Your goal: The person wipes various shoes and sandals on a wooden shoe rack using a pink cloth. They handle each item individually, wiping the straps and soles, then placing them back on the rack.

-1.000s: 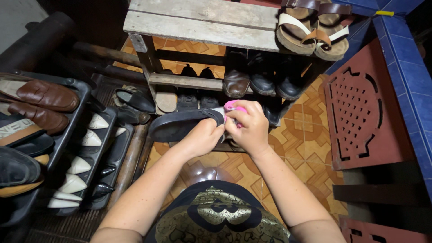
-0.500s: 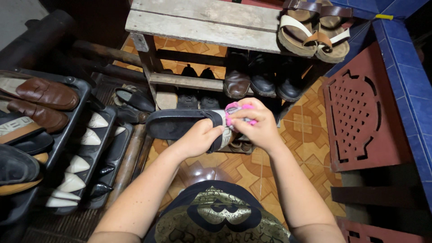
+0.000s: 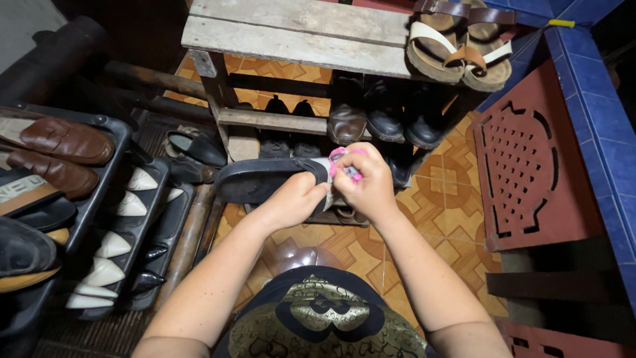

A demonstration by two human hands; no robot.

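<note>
Matt black rubber slipper point(image 3: 265, 180), pink plastic brush point(image 3: 344, 162), rough bare wood shelf point(image 3: 298, 30) (weathered grey), glossy leather shoes point(image 3: 66, 140).

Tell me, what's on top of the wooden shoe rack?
A pair of tan strap sandals sits at the right end of the wooden shoe rack; the other planks look bare. The far edge is out of view.
</note>
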